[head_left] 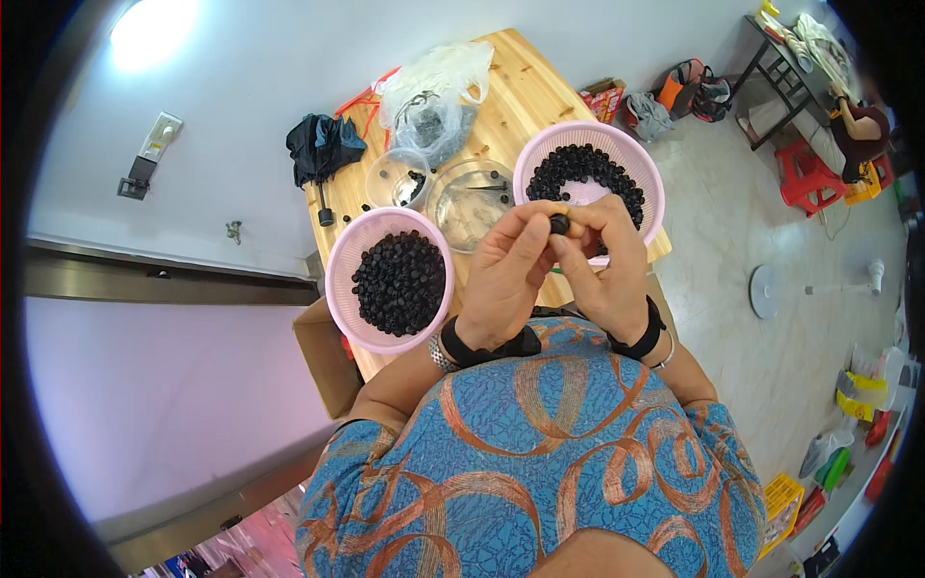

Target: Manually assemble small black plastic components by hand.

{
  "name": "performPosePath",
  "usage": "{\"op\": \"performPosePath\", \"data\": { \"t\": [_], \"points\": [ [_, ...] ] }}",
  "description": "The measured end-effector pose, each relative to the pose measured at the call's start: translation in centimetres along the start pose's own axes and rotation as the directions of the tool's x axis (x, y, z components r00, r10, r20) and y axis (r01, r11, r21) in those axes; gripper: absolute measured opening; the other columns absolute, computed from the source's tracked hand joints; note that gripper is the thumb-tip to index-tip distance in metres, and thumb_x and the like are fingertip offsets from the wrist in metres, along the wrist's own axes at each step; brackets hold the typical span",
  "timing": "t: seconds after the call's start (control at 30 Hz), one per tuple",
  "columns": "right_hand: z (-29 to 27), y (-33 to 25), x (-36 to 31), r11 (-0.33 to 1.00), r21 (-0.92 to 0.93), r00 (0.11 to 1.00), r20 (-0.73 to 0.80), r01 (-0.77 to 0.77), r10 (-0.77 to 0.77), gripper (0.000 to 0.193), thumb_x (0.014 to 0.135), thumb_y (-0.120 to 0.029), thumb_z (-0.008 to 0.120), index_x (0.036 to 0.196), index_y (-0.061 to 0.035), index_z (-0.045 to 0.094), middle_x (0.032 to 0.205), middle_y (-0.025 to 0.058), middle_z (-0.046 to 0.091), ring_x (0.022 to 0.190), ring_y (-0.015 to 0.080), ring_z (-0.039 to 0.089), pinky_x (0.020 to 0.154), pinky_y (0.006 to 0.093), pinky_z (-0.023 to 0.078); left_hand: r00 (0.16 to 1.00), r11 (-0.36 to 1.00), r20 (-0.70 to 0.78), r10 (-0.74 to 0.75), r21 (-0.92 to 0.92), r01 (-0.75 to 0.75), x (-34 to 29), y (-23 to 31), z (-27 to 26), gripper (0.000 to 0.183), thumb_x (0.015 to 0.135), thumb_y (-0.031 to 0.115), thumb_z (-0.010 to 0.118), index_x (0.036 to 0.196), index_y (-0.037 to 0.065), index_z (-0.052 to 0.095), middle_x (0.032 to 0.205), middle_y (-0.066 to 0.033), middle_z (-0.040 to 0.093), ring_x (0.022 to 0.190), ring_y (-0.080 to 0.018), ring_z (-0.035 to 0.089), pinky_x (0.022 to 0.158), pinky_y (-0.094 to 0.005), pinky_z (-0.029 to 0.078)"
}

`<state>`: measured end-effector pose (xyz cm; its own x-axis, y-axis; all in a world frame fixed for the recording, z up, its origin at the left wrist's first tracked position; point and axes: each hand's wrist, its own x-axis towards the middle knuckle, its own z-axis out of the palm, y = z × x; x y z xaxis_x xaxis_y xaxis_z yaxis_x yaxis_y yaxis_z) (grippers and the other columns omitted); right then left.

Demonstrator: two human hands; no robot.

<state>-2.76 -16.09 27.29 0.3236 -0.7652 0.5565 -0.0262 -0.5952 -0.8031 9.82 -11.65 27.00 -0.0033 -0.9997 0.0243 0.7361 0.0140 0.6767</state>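
Observation:
My left hand [506,276] and my right hand [614,273] meet in front of me, fingertips pinched around a small round black cap-like piece [559,223]. Its finer details are too small to tell. Behind my right hand stands a pink basket [651,180] with many black pieces [590,166] heaped along its inside, partly hidden by my fingers. Left of my left hand is a second pink basket [339,310], its bottom covered by similar black pieces [400,284]. Between the baskets lies a clear round tray [461,207] with a few dark bits and a thin dark tool.
A clear tub [382,188] with some black pieces sits on the wooden table [525,82], near a plastic bag [434,101] and a folded dark umbrella [326,152]. An open cardboard box [316,356] stands at the left. Another person [860,130] sits far right by a red stool [807,178].

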Motion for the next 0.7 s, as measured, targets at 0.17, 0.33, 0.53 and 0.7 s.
{"op": "performPosePath", "data": {
  "t": [0.17,0.33,0.53,0.7],
  "points": [
    [-0.2,0.9,0.2,0.99,0.14,0.999,-0.051,-0.01,0.018,0.032,0.073,0.0,0.064,0.104,-0.0016,0.056,0.08,0.0053,0.05,0.065,0.0111,0.046,0.055,0.0222,0.039,0.996,1.0,-0.082,0.022,0.023,-0.02,-0.2,0.1,0.2,0.019,0.091,0.01,0.049,0.108,0.002,0.054,0.102,-0.009,0.06,0.095,-0.0177,0.057,0.087,-0.0299,0.046],
    [-0.4,0.4,0.7,0.988,-0.018,0.988,-0.013,0.156,-0.156,0.029,0.07,0.003,0.069,0.097,-0.0002,0.06,0.085,0.008,0.055,0.068,0.0127,0.053,0.057,0.0214,0.044,0.995,0.996,-0.062,0.081,-0.02,-0.082,-0.3,0.1,-0.4,0.019,0.088,0.003,0.053,0.107,0.001,0.054,0.102,-0.0083,0.059,0.092,-0.0166,0.058,0.083,-0.0291,0.048],
    [0.1,0.8,1.0,0.967,-0.072,0.969,-0.011,0.245,-0.246,0.026,0.069,0.005,0.069,0.093,0.0001,0.061,0.084,0.0088,0.057,0.064,0.0139,0.055,0.056,0.0211,0.044,0.987,0.998,-0.146,0.059,0.006,-0.059,-0.2,0.6,0.1,0.018,0.09,0.008,0.051,0.106,0.001,0.055,0.1,-0.0065,0.059,0.087,-0.0142,0.058,0.08,-0.0277,0.048],
    [0.9,2.7,0.1,0.972,0.232,0.999,0.04,-0.031,0.022,0.018,0.073,0.002,0.065,0.09,-0.0003,0.06,0.081,0.0081,0.057,0.065,0.013,0.055,0.056,0.0219,0.043,0.988,0.994,-0.152,0.0,-0.109,-0.017,-0.4,1.0,-2.1,0.019,0.091,0.015,0.05,0.103,0.001,0.056,0.096,-0.0069,0.06,0.082,-0.0127,0.057,0.074,-0.0238,0.049]
  ]
}}
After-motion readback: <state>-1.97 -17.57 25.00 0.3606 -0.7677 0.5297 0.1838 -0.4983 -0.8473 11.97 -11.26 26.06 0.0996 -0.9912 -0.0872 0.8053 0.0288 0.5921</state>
